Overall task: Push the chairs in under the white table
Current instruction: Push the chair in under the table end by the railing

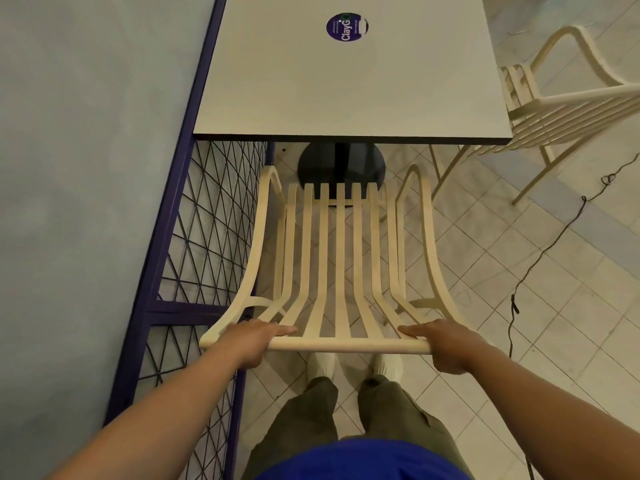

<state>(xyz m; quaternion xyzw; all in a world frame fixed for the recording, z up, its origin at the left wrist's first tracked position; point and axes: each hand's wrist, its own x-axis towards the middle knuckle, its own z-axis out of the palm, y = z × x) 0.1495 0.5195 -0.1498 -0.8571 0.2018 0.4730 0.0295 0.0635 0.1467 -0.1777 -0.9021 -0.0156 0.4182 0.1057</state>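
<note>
The white tabletop point(346, 81) stands on a dark pedestal base point(341, 166), with a round purple sticker point(346, 26) on its far half. Directly in front of its near edge sits a cream slatted chair point(337, 258), its seat front reaching only about as far as the base and its whole seat out in the open, so this chair is not yet pushed in.

The person stands behind the chair, feet close to its back. The left hand point(254, 341) grips the top rail point(346, 347) of the backrest near the rail's left end, and the right hand point(446, 344) grips it near the right end. On both hands the fingers are wrapped over the rail and clamped on it, with the index fingers lying along its top toward the middle. Holding it wide and evenly like this probably serves to keep the chair straight as it slides, so both armrests pass under the tabletop's edge together.

To the left of the tabletop runs a purple wire-mesh partition point(207, 237), just beside the chair's left armrest, so there is little room for drift that way. A second cream chair point(561, 98) stands at the tabletop's right side, partly tucked under its corner. A black cable point(554, 244) trails across the tiled floor point(485, 271) to the right of the held chair, well clear of its legs.
</note>
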